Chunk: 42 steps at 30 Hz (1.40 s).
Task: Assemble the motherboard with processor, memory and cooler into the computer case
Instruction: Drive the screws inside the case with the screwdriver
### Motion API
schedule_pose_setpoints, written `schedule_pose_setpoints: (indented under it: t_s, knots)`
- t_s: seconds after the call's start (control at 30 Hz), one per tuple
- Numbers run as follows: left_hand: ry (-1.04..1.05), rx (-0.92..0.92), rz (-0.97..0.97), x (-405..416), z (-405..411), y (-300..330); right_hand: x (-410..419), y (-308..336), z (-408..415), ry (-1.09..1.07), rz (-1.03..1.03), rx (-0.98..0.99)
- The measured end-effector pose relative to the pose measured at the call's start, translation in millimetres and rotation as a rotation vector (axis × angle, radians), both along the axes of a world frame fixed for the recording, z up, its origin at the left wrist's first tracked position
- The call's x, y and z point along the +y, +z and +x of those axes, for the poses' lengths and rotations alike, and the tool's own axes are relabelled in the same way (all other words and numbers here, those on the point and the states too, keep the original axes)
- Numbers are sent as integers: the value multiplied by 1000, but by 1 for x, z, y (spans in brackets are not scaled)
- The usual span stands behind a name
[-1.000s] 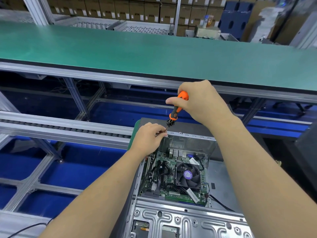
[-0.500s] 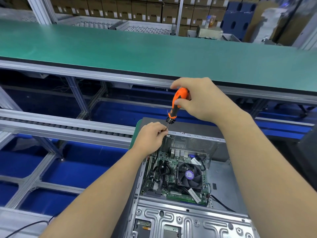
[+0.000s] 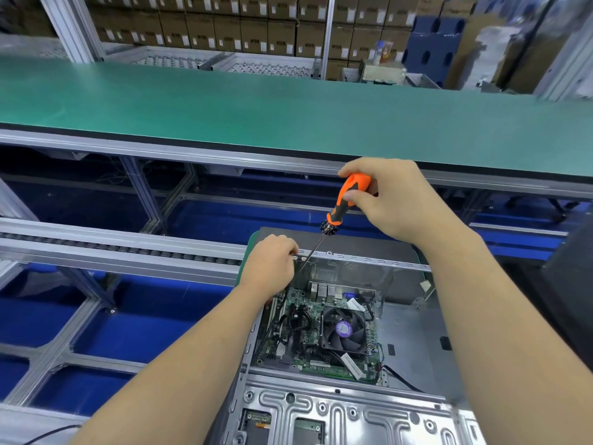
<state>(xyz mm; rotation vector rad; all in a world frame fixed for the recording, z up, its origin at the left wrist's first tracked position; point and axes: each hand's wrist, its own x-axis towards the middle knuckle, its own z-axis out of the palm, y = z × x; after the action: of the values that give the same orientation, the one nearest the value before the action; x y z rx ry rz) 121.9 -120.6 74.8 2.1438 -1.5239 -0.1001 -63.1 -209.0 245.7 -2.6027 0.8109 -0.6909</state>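
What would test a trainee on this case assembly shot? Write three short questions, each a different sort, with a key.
1. True or false: the right hand holds the orange screwdriver.
2. The cooler fan sits: A) on the motherboard B) on the green belt C) in the left hand.
3. Fill in: the screwdriver tip points at the far-left corner of the computer ____.

Key: 1 true; 2 A; 3 case.

Orange-and-black plastic-handled screwdriver point(image 3: 348, 200) at twelve o'clock, green printed motherboard point(image 3: 316, 332) with black square cooler fan point(image 3: 344, 330) bearing a purple round label, grey steel computer case point(image 3: 337, 412), flat green matte counter point(image 3: 288, 114), blue floor panels at nine o'clock
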Motion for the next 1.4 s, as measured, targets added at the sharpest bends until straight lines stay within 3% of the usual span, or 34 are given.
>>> schedule_pose_setpoints:
  t_s: [0.13, 0.27, 0.37, 0.43, 0.7, 0.87, 1.4]
  knots:
    - [-42, -97, 166, 4, -12, 1, -2, 8, -17, -13, 8, -37]
    - [33, -175, 465, 7, -50, -3, -1, 11, -27, -25, -22, -63]
    - [186, -14, 590, 16, -70, -23, 1, 8, -30, -26, -23, -70]
    - [177, 86, 648, 22, -76, -39, 3, 2, -30, -19, -14, -83]
    - [-71, -41, 731, 25, -80, -42, 8, -26, -16, -12, 33, -67]
    - [-169, -24, 773, 24, -81, -43, 9, -34, -9, -33, 38, -67]
    - [-114, 28, 729, 22, -82, -47, 13, -29, -4, -52, 37, -10]
